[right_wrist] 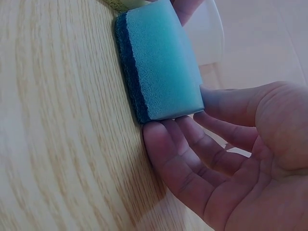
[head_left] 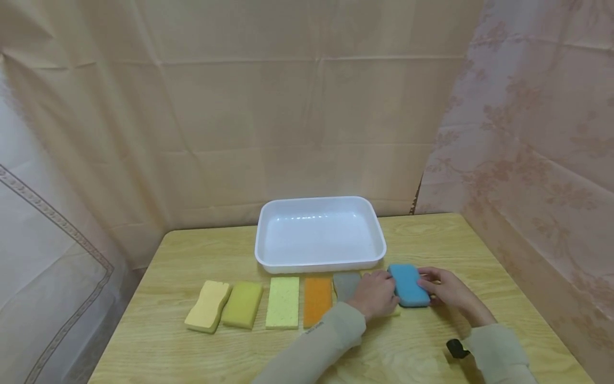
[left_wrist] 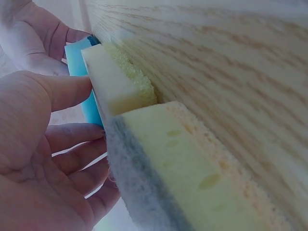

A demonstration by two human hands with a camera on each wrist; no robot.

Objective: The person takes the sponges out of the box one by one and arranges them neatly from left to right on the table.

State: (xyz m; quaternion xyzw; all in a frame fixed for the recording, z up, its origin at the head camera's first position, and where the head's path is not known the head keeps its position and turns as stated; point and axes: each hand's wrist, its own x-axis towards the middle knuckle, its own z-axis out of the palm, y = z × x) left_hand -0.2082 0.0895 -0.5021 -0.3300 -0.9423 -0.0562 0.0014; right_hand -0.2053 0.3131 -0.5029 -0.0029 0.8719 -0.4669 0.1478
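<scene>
A blue sponge [head_left: 408, 282] with a dark scouring layer underneath lies on the table at the right end of a row. My right hand [head_left: 448, 288] holds its right end, thumb at the upper edge and fingers at the side. My left hand [head_left: 376, 293] covers most of a pale yellow sponge [left_wrist: 120, 82] just left of the blue one. In the left wrist view its thumb touches the yellow sponge's top, and the other fingers stretch out near the blue sponge. A grey-topped sponge [head_left: 345, 284] lies left of that hand.
Leftward along the row lie an orange sponge [head_left: 316, 301], a light green-yellow one [head_left: 283, 304], a darker yellow one [head_left: 242, 305] and a wavy-sided yellow one [head_left: 208, 308]. Behind them stands a white tray [head_left: 318, 265]. Cloth curtains hang behind the wooden table [head_left: 158, 341].
</scene>
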